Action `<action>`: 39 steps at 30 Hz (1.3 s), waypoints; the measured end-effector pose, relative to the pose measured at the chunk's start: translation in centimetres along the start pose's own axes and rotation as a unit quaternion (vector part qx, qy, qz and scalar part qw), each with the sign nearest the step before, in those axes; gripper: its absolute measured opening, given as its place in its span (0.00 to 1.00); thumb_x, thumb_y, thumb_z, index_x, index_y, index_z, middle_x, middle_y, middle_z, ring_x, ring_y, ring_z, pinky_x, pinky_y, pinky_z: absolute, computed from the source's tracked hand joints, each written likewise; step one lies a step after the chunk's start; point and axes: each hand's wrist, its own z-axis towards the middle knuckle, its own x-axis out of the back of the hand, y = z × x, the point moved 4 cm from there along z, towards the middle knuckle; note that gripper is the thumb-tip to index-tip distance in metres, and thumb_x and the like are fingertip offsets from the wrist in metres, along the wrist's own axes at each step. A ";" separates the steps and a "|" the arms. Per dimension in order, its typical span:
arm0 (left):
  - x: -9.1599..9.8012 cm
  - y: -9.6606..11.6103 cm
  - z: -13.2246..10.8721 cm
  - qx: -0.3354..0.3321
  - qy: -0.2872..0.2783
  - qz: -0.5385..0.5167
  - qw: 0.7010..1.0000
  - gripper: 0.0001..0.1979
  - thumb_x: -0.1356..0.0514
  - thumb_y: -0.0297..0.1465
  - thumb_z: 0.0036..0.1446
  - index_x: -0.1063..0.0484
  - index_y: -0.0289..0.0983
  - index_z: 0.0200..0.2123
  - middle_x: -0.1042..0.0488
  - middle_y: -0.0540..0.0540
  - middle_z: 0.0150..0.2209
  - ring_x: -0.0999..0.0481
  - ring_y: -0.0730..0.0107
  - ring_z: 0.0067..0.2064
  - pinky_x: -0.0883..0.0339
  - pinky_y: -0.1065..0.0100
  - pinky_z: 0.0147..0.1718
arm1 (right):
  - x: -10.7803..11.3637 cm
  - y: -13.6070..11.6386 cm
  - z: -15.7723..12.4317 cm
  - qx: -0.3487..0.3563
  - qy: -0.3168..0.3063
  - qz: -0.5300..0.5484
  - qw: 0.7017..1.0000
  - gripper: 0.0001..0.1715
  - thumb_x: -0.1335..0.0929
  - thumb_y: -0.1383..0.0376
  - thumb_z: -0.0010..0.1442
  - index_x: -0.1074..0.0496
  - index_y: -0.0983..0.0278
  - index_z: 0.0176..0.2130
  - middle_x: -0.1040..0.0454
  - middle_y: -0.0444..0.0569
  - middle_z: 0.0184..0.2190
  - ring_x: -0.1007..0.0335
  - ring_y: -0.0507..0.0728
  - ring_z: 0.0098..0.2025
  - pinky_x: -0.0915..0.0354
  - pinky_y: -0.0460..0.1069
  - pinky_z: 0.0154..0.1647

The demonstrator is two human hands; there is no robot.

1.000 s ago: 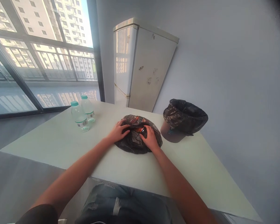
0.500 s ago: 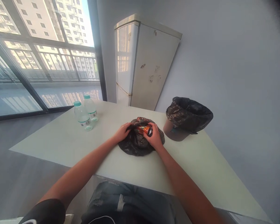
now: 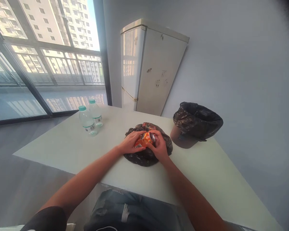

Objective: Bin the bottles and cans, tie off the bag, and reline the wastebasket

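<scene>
An orange soda can lies on its side just above a black plastic bag, its silver end turned to the right. My left hand is wrapped round the can's left part, thumb below and fingers above. At the silver end, my right hand grips the can with thumb and fingers. The bag is crumpled and spread on the table beneath both hands. Something reddish shows among its folds behind the can; I cannot make out what it is.
Two clear plastic bottles with teal caps stand on the white table to the left. A bin lined with a black bag stands at the right. Behind the table are a fridge and a window.
The can has come up out of the bag's folds and shows more of its side. My left hand has let go of the bag's edge and closed on the can.
</scene>
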 end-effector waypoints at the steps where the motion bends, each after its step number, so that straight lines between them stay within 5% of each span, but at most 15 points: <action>1: -0.2 -0.2 -0.2 0.007 0.002 0.011 1.000 0.43 0.32 0.46 0.61 0.46 0.43 0.73 0.26 0.36 0.61 0.22 0.51 0.57 0.29 0.52 0.57 | -0.4 -0.1 0.0 0.001 -0.019 0.034 0.999 0.32 0.24 0.53 0.60 0.33 0.56 0.59 0.30 0.54 0.59 0.29 0.64 0.62 0.31 0.59 0.65; 3: 0.1 -1.1 -0.6 0.025 0.050 0.022 0.998 0.42 0.31 0.45 0.60 0.44 0.43 0.71 0.25 0.38 0.59 0.22 0.53 0.55 0.28 0.53 0.57 | -0.5 0.1 0.1 -0.005 -0.030 0.077 0.997 0.34 0.26 0.49 0.63 0.36 0.55 0.62 0.30 0.55 0.62 0.28 0.64 0.62 0.30 0.59 0.62; 5: 1.3 -2.3 -1.2 0.066 0.158 0.025 0.985 0.40 0.32 0.44 0.60 0.44 0.43 0.70 0.27 0.38 0.60 0.23 0.53 0.58 0.30 0.54 0.58 | 0.0 1.1 0.1 -0.036 -0.005 0.053 0.998 0.26 0.32 0.47 0.68 0.32 0.57 0.59 0.26 0.55 0.59 0.24 0.63 0.56 0.27 0.59 0.56; 9: 4.4 -5.5 -2.6 0.209 0.333 0.049 0.918 0.35 0.36 0.39 0.63 0.44 0.40 0.69 0.31 0.36 0.61 0.27 0.53 0.61 0.31 0.54 0.60 | 1.3 3.3 0.1 -0.078 -0.045 -0.196 0.976 0.16 0.35 0.54 0.70 0.24 0.60 0.37 0.19 0.51 0.38 0.23 0.62 0.43 0.29 0.58 0.50; 13: 6.2 -9.0 -4.2 0.333 0.364 0.108 0.863 0.27 0.33 0.33 0.57 0.35 0.39 0.58 0.28 0.40 0.52 0.26 0.56 0.54 0.31 0.56 0.56 | 1.8 4.3 0.1 -0.048 -0.109 -0.295 0.948 0.10 0.32 0.62 0.63 0.24 0.60 0.30 0.20 0.49 0.32 0.25 0.62 0.39 0.32 0.57 0.45; 18: 7.0 -12.2 -6.5 0.409 0.399 0.128 0.811 0.20 0.32 0.31 0.53 0.37 0.40 0.45 0.31 0.46 0.43 0.27 0.61 0.45 0.30 0.56 0.50 | 2.6 3.4 0.2 -0.022 -0.035 -0.320 0.947 0.18 0.34 0.60 0.67 0.30 0.61 0.26 0.25 0.49 0.30 0.30 0.57 0.33 0.35 0.53 0.40; 21: 7.1 -13.0 -7.1 0.424 0.408 0.138 0.797 0.20 0.30 0.34 0.52 0.39 0.42 0.41 0.33 0.48 0.41 0.28 0.61 0.44 0.30 0.55 0.50 | 3.2 3.3 0.2 -0.021 -0.007 -0.352 0.936 0.22 0.35 0.60 0.68 0.35 0.61 0.22 0.30 0.47 0.28 0.33 0.55 0.31 0.37 0.52 0.38; 28: 7.9 -12.5 -6.6 0.434 0.427 0.164 0.776 0.27 0.27 0.38 0.49 0.38 0.39 0.46 0.36 0.44 0.44 0.29 0.53 0.52 0.33 0.49 0.54 | 3.3 5.1 -0.1 -0.051 -0.070 -0.378 0.922 0.22 0.33 0.62 0.63 0.36 0.61 0.19 0.29 0.44 0.22 0.34 0.54 0.25 0.40 0.51 0.32; 32: 8.1 -9.1 -5.1 0.329 0.432 0.201 0.815 0.22 0.36 0.37 0.64 0.40 0.35 0.55 0.37 0.34 0.54 0.35 0.50 0.60 0.39 0.43 0.62 | 3.4 5.5 -0.1 -0.065 -0.073 -0.391 0.915 0.21 0.34 0.64 0.63 0.31 0.61 0.18 0.23 0.49 0.25 0.27 0.58 0.30 0.33 0.52 0.38; 35: 6.0 -6.7 -3.0 0.248 0.335 0.173 0.893 0.12 0.40 0.33 0.68 0.33 0.39 0.52 0.33 0.38 0.54 0.33 0.55 0.61 0.37 0.49 0.64 | 3.1 5.5 0.1 -0.057 -0.077 -0.390 0.916 0.12 0.34 0.66 0.61 0.20 0.62 0.33 0.17 0.55 0.46 0.22 0.64 0.50 0.30 0.59 0.56; 39: 1.6 -5.2 0.6 0.202 0.123 0.099 0.967 0.23 0.35 0.41 0.64 0.29 0.44 0.60 0.35 0.39 0.64 0.30 0.53 0.64 0.34 0.52 0.64 | 2.7 5.0 0.3 -0.011 -0.059 -0.352 0.934 0.37 0.37 0.72 0.59 0.31 0.63 0.66 0.45 0.55 0.75 0.43 0.66 0.74 0.43 0.66 0.74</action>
